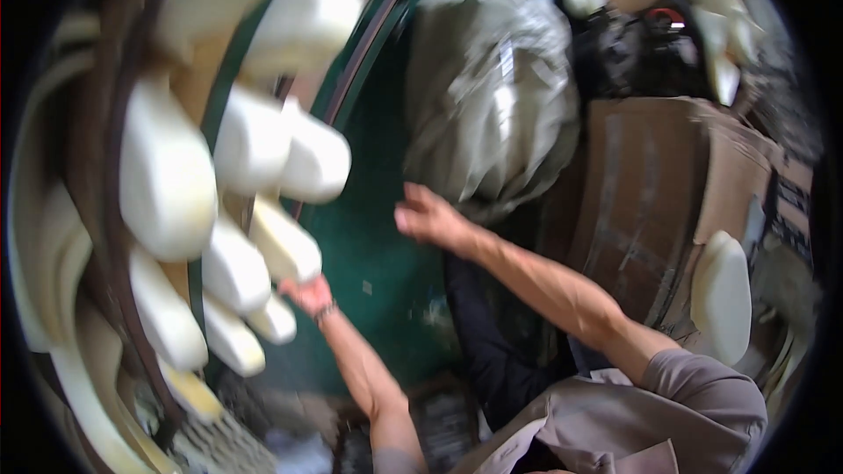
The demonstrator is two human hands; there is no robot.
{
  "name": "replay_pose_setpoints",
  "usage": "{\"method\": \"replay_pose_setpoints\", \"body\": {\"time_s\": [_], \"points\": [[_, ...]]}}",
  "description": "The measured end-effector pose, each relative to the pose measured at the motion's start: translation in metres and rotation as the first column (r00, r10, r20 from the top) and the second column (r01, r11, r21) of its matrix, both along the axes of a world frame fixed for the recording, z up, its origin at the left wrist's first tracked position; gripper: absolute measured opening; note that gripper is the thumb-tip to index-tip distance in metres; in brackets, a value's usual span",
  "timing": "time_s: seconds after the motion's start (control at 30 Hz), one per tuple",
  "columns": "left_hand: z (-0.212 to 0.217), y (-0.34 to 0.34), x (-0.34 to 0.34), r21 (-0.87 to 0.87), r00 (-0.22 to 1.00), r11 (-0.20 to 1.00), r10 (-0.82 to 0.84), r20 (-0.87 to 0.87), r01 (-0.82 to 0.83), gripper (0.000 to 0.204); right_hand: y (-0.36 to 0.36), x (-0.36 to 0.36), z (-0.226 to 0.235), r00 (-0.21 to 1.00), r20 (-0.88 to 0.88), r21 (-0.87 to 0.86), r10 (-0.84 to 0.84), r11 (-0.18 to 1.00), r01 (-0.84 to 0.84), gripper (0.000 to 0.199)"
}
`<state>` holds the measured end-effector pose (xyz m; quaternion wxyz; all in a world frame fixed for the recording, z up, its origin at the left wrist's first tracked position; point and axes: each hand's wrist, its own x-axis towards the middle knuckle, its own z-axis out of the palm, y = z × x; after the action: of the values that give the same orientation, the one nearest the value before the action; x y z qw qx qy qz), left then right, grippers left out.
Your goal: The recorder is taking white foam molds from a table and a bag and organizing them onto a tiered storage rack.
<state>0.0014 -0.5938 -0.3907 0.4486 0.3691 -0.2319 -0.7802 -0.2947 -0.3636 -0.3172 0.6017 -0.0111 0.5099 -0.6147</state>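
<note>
Several cream, rounded foam-like pieces stick out in rows from a rack at the left. My left hand point(307, 295), with a band at the wrist, is at the lower end of one cream foam piece point(287, 241). Its fingers are curled against that end and partly hidden by it. Just beside it hang another foam piece point(235, 265) and a smaller one point(274, 319). My right hand point(430, 218) is held out in front of the large grey plastic bag point(492, 96). It holds nothing, and its slightly bent fingers are a little blurred.
A dark upright bar point(114, 167) runs along the rack. Brown cardboard boxes point(641, 202) stand at the right, with a loose cream piece point(722, 297) leaning by them. Black bags point(650, 53) lie behind. The floor point(378, 298) is green.
</note>
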Motion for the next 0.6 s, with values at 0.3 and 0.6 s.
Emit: {"method": "replay_pose_setpoints", "body": {"time_s": [0.3,0.6], "points": [[0.061,0.141,-0.038,0.359,0.849,0.929,-0.116,0.515,-0.091,0.114,0.341,-0.001,0.175,0.881,-0.473,0.333,-0.034,0.918,0.214,0.05],[0.178,0.331,-0.131,0.363,0.388,0.625,-0.745,0.543,0.691,0.066,0.708,-0.095,0.387,0.126,-0.69,0.35,0.713,0.176,0.92,0.063]]}}
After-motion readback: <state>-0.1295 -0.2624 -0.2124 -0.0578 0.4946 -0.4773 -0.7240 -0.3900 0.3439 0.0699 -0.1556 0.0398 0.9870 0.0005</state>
